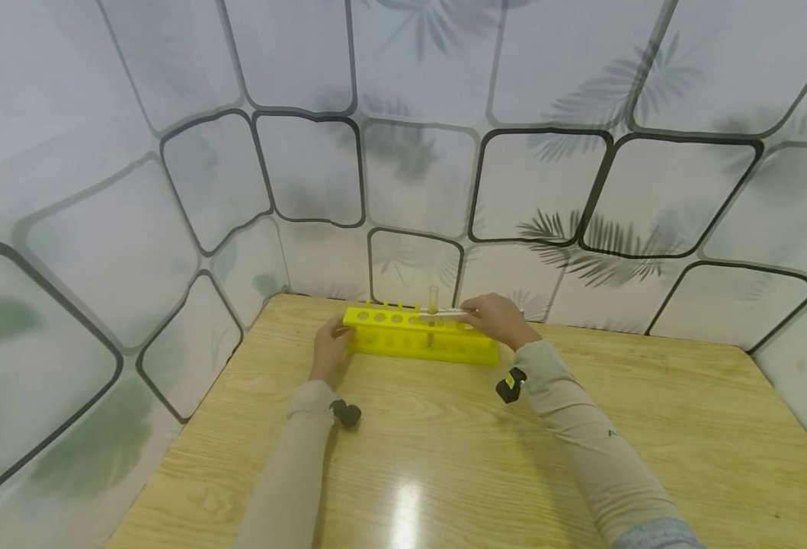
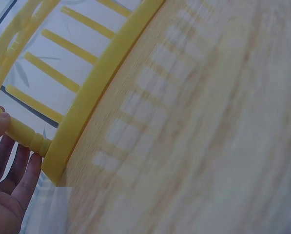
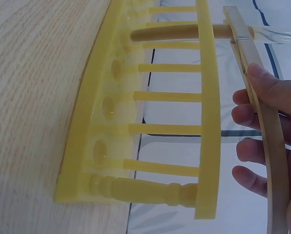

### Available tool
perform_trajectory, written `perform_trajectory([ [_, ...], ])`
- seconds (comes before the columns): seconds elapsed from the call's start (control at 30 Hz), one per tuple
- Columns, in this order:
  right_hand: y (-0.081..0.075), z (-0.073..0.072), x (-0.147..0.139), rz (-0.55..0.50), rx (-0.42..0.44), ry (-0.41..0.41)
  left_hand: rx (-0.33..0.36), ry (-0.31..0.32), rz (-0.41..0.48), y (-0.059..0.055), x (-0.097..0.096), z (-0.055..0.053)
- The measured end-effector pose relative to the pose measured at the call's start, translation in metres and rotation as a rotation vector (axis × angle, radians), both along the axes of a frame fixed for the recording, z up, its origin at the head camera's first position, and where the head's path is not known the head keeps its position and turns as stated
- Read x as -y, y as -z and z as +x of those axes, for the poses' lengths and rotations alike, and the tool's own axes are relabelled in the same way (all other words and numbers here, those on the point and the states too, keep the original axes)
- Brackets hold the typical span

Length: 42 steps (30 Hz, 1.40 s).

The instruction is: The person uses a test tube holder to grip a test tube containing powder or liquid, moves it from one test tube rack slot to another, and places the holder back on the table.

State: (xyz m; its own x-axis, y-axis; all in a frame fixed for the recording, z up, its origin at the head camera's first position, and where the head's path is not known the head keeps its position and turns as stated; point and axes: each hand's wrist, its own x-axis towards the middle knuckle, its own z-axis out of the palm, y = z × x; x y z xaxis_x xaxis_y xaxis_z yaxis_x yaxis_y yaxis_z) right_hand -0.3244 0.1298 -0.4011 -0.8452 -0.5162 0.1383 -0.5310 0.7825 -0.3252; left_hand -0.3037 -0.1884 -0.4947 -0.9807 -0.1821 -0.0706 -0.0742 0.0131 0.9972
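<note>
A yellow rack (image 1: pixel 376 345) is standing near the table's (image 1: pixel 403 435) far edge, towards the left corner; the left hand (image 1: pixel 330 348) is grasping its end post (image 2: pixel 21 132), while the right hand (image 1: pixel 499 319) is gripping a wooden clamp (image 3: pixel 277 175) that is holding a test tube (image 3: pixel 179 33), brown contents inside, through the rack's top

A light yellowish-brown desk (image 1: pixel 444 442) with streaky wood grain and a glossy top carries a long yellow plastic test-tube rack (image 1: pixel 399 347), standing upright near its far edge.
</note>
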Motion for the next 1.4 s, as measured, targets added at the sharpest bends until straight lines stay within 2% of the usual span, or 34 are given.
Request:
perform_trajectory([
  [0.23,-0.005,0.000,-0.001,0.003,-0.045,-0.003,-0.016,-0.002,-0.029,-0.002,-0.001,0.002],
  [0.43,-0.012,0.002,-0.001,0.000,-0.041,0.000,-0.017,0.004,-0.053,-0.004,-0.001,0.003],
  [1.0,-0.031,0.003,0.001,0.004,-0.069,0.000,0.037,0.009,0.013,-0.003,0.000,0.001],
  [1.4,-0.039,0.004,-0.002,0.019,-0.064,0.001,0.024,0.011,-0.036,-0.002,0.000,0.000],
])
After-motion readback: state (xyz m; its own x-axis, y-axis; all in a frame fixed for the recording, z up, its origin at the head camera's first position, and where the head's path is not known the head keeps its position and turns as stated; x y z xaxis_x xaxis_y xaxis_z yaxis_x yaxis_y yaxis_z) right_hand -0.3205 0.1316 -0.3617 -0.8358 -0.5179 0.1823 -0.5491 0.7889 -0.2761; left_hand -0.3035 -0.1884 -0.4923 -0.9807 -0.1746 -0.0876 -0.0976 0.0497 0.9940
